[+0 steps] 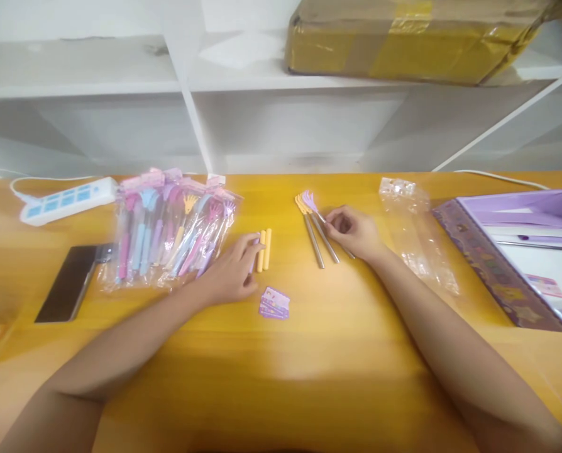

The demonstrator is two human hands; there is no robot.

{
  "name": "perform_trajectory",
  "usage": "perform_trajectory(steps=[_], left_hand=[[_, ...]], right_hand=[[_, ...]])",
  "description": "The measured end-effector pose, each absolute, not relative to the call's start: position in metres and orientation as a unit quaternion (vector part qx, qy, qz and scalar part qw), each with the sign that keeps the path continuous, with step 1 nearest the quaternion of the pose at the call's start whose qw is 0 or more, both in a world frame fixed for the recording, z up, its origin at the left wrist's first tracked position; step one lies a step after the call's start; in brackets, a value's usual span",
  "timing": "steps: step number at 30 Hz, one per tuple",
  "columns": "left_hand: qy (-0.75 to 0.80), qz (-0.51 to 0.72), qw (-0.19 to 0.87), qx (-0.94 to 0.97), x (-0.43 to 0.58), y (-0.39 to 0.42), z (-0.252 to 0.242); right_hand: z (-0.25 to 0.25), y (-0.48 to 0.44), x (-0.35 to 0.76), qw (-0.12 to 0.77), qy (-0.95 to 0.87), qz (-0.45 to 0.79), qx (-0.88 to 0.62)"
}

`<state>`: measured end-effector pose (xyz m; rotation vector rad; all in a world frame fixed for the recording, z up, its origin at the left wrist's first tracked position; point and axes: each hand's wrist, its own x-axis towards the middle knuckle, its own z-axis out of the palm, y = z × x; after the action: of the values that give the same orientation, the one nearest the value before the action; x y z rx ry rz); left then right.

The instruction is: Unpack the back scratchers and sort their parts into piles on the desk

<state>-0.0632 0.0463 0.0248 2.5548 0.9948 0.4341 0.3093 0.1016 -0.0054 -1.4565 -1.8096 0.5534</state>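
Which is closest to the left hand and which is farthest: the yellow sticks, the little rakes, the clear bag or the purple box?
1. Yellow sticks: right at the left hand fingers.
2. Little rakes: middle of the table, at the right hand.
3. Clear bag: farther right.
4. Purple box: far right edge.

orange table (337, 352): power strip (68, 199), phone (68, 283), bagged scratchers (168, 226), yellow handles (264, 250), cards (275, 303) (purple box (479, 251) right)
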Motion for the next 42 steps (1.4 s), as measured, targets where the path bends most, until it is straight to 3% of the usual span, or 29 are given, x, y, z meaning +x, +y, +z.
perform_trajectory(steps=[23, 35, 42], left_hand=[[0.363, 0.199, 0.141, 0.899, -0.058, 0.049, 0.029], [0.484, 0.121, 0.025, 0.866, -0.078, 0.074, 0.044], [0.472, 0.145, 0.045, 0.869, -0.076, 0.069, 0.049]], right_hand=[[-0.008, 0.109, 0.316, 0.376, -0.703, 0.207, -0.567], [-0.01, 0.11, 0.317, 0.381, -0.705, 0.205, -0.561], [-0.019, 0.115, 0.319, 0.392, -0.705, 0.199, -0.556]])
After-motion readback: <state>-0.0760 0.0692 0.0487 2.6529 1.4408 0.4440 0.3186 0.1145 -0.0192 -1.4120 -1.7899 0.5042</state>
